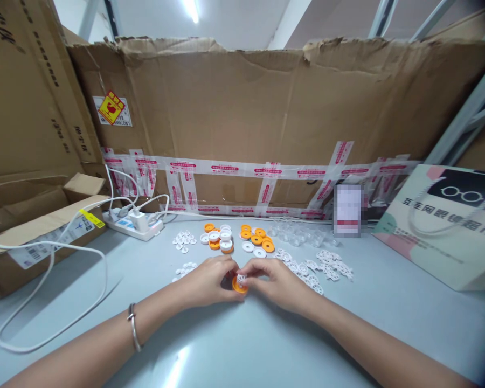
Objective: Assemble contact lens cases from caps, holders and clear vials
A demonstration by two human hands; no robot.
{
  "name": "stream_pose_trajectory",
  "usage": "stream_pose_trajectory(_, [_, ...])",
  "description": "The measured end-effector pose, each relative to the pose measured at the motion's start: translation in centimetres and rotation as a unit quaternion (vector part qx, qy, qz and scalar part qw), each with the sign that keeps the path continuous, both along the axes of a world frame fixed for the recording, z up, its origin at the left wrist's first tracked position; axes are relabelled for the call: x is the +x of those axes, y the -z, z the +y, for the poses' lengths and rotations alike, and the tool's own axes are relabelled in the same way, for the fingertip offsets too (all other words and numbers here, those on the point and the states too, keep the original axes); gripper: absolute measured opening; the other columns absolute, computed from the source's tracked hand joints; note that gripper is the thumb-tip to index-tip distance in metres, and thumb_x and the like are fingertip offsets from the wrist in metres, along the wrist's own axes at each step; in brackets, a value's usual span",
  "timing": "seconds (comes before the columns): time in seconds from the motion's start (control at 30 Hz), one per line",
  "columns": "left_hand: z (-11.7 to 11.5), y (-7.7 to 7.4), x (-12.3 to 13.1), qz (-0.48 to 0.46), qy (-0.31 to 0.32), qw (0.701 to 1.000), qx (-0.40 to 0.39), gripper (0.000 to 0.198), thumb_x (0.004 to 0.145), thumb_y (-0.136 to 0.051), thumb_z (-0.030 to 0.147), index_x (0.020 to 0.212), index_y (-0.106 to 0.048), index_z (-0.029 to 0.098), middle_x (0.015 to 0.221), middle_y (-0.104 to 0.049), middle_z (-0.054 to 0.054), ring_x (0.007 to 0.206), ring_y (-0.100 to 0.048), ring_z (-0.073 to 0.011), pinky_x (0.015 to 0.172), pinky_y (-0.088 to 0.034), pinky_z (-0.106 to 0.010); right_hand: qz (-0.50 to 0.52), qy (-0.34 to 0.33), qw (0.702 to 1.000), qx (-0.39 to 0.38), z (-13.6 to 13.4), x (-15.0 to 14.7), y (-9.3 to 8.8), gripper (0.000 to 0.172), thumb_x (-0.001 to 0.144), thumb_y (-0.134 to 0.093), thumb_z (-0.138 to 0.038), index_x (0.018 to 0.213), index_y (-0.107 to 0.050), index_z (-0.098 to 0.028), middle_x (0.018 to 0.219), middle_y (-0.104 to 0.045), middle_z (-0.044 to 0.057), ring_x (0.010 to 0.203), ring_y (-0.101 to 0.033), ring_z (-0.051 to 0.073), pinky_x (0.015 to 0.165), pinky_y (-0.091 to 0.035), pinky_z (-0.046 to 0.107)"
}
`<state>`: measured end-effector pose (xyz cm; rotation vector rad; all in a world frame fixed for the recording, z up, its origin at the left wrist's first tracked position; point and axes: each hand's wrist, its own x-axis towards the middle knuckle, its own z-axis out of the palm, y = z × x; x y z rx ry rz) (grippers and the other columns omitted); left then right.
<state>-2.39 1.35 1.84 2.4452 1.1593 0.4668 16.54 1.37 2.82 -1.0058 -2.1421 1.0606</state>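
Observation:
My left hand and my right hand meet at the middle of the grey table. Between their fingertips sits an orange plastic disc with a small white gear-like piece on top. Both hands pinch this pair together. A silver bracelet circles my left wrist. Just beyond the hands lie several orange and white discs, more orange rings, small white caps and a scatter of white gear-like pieces.
A white power strip with plugs and white cables lies at the left. An open cardboard box stands far left. A taped cardboard wall closes the back. A printed paper bag leans at the right. Clear plastic bits lie behind.

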Motion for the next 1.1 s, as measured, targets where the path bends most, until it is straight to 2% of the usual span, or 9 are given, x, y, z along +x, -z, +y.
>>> stream_pose_trajectory(0.4, [0.1,0.2,0.0,0.009,0.011,1.000,0.010,0.027,0.073,-0.062,0.042,0.083,-0.058,0.017,0.080,-0.059,-0.002,0.075,-0.052,-0.0160,0.063,-0.036,-0.023,-0.033,0.025,0.999,0.033,-0.1,-0.3,0.6,0.010,0.075,-0.058,-0.014,0.077,-0.067,-0.016,0.081,-0.070,0.003,0.078,-0.063,0.016,0.074,-0.046,0.027])
stream_pose_trajectory(0.87, [0.3,0.3,-0.1,-0.005,0.036,0.999,-0.007,0.023,0.076,-0.058,0.038,0.086,-0.059,0.017,0.080,-0.059,-0.002,0.075,-0.052,-0.0151,0.065,-0.038,-0.023,-0.008,-0.002,1.000,0.021,0.1,0.0,0.7,0.011,0.077,-0.059,-0.020,0.080,-0.069,-0.018,0.083,-0.070,0.003,0.079,-0.064,0.016,0.077,-0.048,0.029])
stream_pose_trajectory(0.97, [0.2,0.2,-0.1,-0.012,0.028,1.000,-0.007,0.023,0.076,-0.058,0.039,0.083,-0.059,0.017,0.079,-0.058,-0.001,0.074,-0.052,-0.0151,0.064,-0.038,-0.023,-0.015,-0.010,1.000,0.021,0.1,-0.1,-0.1,0.016,0.074,-0.063,-0.026,0.087,-0.070,-0.018,0.083,-0.071,0.004,0.078,-0.063,0.017,0.075,-0.049,0.029])
stream_pose_trajectory(1.03, [0.1,0.1,-0.1,-0.019,0.027,0.999,-0.014,0.024,0.076,-0.057,0.039,0.086,-0.060,0.017,0.082,-0.059,-0.002,0.075,-0.052,-0.0154,0.066,-0.039,-0.024,-0.015,0.000,0.999,0.033,0.5,0.4,-1.4,0.029,0.069,-0.068,-0.029,0.096,-0.068,-0.020,0.088,-0.070,0.004,0.081,-0.063,0.017,0.077,-0.049,0.030])
stream_pose_trajectory(1.1, [0.0,-0.1,-0.1,-0.024,0.027,0.999,-0.025,0.027,0.075,-0.058,0.039,0.091,-0.061,0.018,0.086,-0.060,-0.003,0.078,-0.053,-0.0161,0.069,-0.039,-0.025,-0.007,0.046,0.998,0.050,1.6,2.2,-3.3,0.041,0.065,-0.070,-0.035,0.103,-0.066,-0.020,0.092,-0.069,0.005,0.083,-0.062,0.018,0.078,-0.049,0.031])
